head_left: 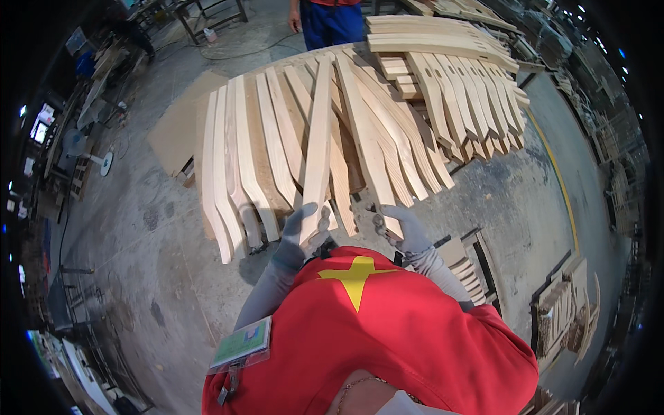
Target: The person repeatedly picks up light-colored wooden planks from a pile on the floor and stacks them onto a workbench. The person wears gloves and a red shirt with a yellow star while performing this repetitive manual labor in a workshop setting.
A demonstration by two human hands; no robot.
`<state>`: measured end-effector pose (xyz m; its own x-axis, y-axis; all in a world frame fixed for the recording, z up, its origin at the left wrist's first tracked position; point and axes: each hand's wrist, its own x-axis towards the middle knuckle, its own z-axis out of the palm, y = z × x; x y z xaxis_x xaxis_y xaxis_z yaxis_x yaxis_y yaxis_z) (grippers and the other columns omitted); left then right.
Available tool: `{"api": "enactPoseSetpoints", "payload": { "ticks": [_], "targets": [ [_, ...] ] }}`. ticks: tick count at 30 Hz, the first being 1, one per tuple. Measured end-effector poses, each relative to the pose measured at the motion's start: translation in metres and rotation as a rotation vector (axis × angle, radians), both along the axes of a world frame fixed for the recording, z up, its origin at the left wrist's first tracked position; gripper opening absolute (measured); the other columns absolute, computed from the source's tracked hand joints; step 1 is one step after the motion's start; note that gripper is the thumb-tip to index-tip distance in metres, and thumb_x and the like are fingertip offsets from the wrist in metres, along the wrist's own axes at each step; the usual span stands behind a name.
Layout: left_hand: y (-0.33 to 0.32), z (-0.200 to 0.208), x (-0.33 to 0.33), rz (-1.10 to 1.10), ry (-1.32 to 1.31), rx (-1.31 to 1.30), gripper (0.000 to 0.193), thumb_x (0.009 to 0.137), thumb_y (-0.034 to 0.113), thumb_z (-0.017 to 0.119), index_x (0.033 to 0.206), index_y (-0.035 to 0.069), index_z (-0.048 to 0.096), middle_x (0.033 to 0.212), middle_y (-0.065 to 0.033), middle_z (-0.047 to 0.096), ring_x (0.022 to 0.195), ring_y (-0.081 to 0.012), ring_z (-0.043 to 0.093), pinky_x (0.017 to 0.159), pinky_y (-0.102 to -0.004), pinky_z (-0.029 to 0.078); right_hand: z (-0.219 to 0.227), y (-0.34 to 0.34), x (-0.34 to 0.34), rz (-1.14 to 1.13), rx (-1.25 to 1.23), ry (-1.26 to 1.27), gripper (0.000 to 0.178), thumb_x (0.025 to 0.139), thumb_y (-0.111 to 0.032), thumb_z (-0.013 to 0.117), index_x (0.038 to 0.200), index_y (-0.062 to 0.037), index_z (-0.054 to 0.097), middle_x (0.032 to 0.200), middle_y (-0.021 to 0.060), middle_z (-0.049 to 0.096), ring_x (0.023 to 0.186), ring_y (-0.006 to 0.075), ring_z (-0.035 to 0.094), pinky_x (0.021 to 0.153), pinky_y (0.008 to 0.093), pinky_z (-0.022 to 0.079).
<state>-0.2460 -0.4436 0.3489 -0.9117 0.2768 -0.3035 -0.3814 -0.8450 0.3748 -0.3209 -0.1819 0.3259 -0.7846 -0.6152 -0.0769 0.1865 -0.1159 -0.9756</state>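
Gloved in grey, my left hand (pixel 304 223) is closed round the near end of a long, pale wooden chair leg (pixel 320 138). My right hand (pixel 405 228), gloved the same way, grips the near end of a second bent wooden leg (pixel 361 131). The two held pieces come close together at their far ends and spread apart toward me. Under and beside them, several similar curved pieces (pixel 238 152) lie side by side on a brown work table (pixel 197 169). More of them (pixel 408 149) lie to the right of my right-hand piece.
Slotted wooden legs (pixel 463 97) are stacked at the back right, with long boards (pixel 436 38) behind them. Another person (pixel 333 24) in blue trousers stands at the table's far side. Low wood stacks (pixel 453 259) (pixel 557 311) stand on the floor at right. A fan (pixel 104 163) is at left.
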Motion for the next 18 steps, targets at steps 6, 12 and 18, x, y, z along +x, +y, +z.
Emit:
{"api": "enactPoseSetpoints", "payload": {
  "ticks": [6,12,18],
  "targets": [
    [0.029,-0.018,-0.014,-0.056,-0.076,-0.077,0.032,0.091,0.038,0.053,0.105,0.009,0.054,0.083,-0.0046,0.059,0.067,-0.0157,0.059,0.048,-0.0248,0.044,0.003,-0.03,0.012,-0.045,-0.311,-0.432,0.032,0.092,-0.024,0.049,0.12,-0.008,0.053,0.1,0.0148,0.062,0.092,0.0221,0.061,0.082,0.037,0.052],
    [0.027,-0.021,-0.008,-0.005,0.026,-0.286,0.026,0.096,0.019,0.046,0.117,0.004,0.049,0.105,-0.0099,0.058,0.087,-0.0187,0.06,0.073,-0.0306,0.053,0.024,-0.041,0.02,-0.016,-0.639,-0.739,0.043,0.095,-0.024,0.047,0.132,-0.0045,0.038,0.119,0.0173,0.052,0.102,0.0239,0.057,0.089,0.0366,0.049],
    [0.024,-0.078,-0.008,0.032,0.271,-0.617,0.034,0.094,0.023,0.049,0.119,0.001,0.054,0.105,-0.0085,0.061,0.096,-0.0162,0.059,0.084,-0.0276,0.047,0.03,-0.046,0.012,-0.066,-0.221,-0.703,0.039,0.088,-0.013,0.055,0.122,0.0053,0.046,0.109,0.0127,0.059,0.097,0.0205,0.06,0.088,0.0321,0.048]
  ]
}}
